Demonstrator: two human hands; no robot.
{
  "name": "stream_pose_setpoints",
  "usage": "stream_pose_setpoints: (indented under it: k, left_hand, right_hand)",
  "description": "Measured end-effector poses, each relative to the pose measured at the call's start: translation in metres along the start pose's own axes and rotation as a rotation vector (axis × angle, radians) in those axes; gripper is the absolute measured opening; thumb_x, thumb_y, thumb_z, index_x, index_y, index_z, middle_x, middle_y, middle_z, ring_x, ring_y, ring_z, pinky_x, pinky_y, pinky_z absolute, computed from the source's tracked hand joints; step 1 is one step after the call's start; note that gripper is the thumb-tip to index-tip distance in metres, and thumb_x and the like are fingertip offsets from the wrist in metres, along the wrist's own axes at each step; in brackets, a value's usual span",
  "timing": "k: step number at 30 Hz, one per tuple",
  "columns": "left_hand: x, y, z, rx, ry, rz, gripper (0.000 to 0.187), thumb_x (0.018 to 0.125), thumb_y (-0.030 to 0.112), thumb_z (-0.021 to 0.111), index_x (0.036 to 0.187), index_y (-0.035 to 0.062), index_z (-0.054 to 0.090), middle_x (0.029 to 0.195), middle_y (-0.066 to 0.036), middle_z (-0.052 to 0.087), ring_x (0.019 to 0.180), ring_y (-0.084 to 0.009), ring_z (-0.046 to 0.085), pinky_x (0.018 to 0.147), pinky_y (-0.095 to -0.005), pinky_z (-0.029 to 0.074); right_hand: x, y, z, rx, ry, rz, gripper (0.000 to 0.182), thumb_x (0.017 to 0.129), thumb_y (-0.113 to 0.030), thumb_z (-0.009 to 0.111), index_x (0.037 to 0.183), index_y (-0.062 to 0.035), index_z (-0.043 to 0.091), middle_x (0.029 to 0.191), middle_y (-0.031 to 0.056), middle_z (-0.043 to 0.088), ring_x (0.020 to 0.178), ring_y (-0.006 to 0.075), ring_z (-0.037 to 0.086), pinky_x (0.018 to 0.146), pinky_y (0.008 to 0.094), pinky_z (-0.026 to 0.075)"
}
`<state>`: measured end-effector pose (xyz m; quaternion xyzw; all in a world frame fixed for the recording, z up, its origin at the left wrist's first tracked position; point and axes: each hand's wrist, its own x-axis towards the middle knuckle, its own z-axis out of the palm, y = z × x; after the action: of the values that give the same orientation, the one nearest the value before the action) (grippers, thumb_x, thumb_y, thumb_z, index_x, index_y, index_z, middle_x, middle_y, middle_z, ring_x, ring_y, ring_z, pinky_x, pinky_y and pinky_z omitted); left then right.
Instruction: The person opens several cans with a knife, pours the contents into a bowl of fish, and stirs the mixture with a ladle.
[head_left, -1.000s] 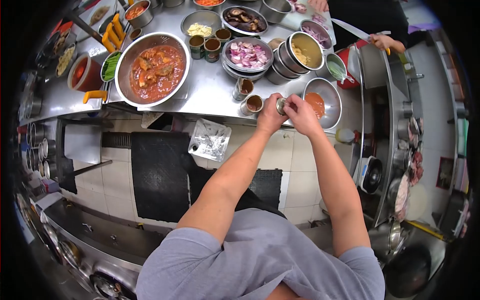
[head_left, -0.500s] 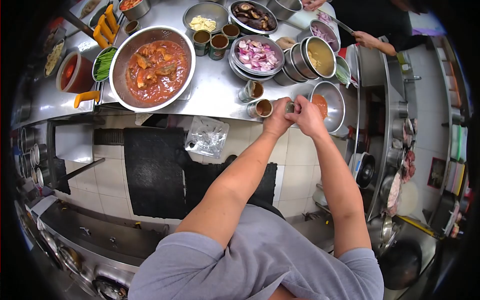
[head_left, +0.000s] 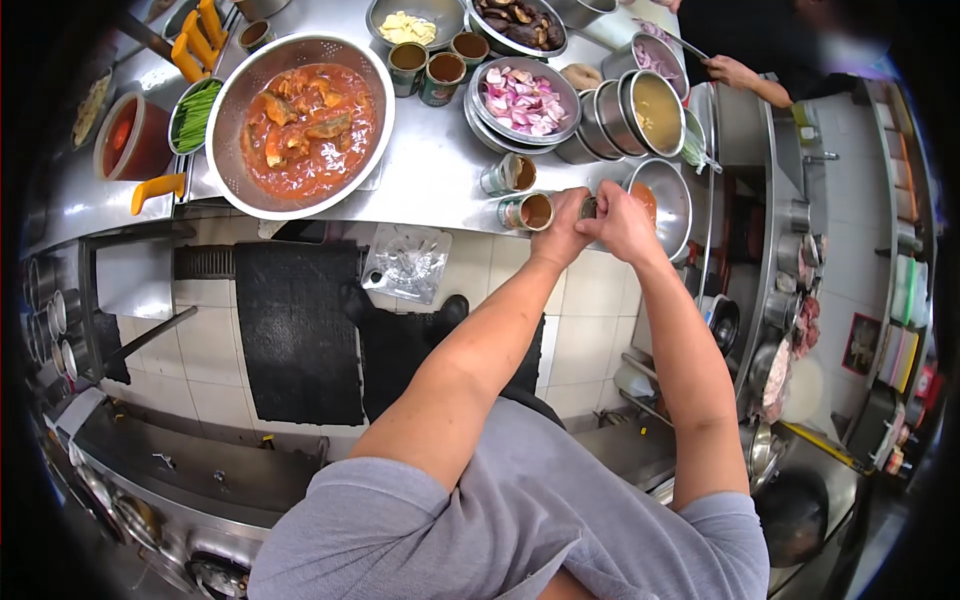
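Note:
My left hand (head_left: 562,228) is closed round a small can, mostly hidden by the fingers; its greyish metal end (head_left: 588,208) shows between my hands. Bent over that end, my right hand (head_left: 620,222) has its fingers closed at the can's rim; the exact grip is hidden. Two opened cans with brown contents, one nearer (head_left: 535,211) and one behind (head_left: 519,173), stand just left of my left hand. Beside my right hand is a steel bowl (head_left: 676,212) with some orange-red sauce in it, partly covered by that hand.
A large perforated steel bowl (head_left: 218,130) holds red sauce with chunks. Further back stand chopped shallots (head_left: 522,102), mushrooms (head_left: 520,25), more opened cans (head_left: 443,78) and stacked steel pots (head_left: 628,115). Across the counter, a co-worker's hand (head_left: 733,73) holds a knife.
My hands stay together at the can, turned slightly, with the right hand raised a little. The whole view has shifted slightly.

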<state>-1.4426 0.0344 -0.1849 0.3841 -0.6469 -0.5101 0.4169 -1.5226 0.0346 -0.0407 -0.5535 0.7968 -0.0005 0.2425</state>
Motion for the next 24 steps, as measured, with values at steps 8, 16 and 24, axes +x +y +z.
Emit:
stream_pose_setpoints:
  k: [8, 16, 24]
  left_hand:
    - [-0.001, -0.005, 0.004, -0.030, 0.038, 0.038, 0.049, 0.067, 0.011, 0.081, 0.107, 0.0081, 0.053, 0.104, -0.015, 0.061, 0.104, -0.0389, 0.056, 0.090, -0.0473, 0.046]
    - [-0.002, -0.008, 0.006, -0.027, 0.023, 0.024, 0.054, 0.067, 0.012, 0.082, 0.113, 0.0076, 0.053, 0.109, -0.015, 0.060, 0.107, -0.0380, 0.055, 0.092, -0.0473, 0.046]
    - [-0.001, -0.008, 0.006, -0.034, 0.026, 0.034, 0.054, 0.068, 0.012, 0.081, 0.114, 0.0074, 0.052, 0.108, -0.014, 0.060, 0.106, -0.0378, 0.055, 0.091, -0.0471, 0.047]
  right_hand:
    - [-0.004, -0.004, 0.005, -0.016, 0.094, 0.022, 0.046, 0.065, -0.020, 0.087, 0.076, -0.0048, 0.045, 0.068, 0.0153, 0.060, 0.068, 0.0343, 0.060, 0.064, 0.0446, 0.045]
    - [-0.004, -0.008, 0.006, 0.003, 0.112, 0.053, 0.042, 0.065, -0.019, 0.087, 0.077, -0.0025, 0.050, 0.071, 0.0200, 0.063, 0.074, 0.0422, 0.063, 0.065, 0.0486, 0.047]
    - [-0.006, -0.012, 0.005, -0.017, 0.122, 0.065, 0.041, 0.065, -0.019, 0.087, 0.077, -0.0020, 0.051, 0.070, 0.0200, 0.063, 0.072, 0.0419, 0.063, 0.065, 0.0484, 0.047]
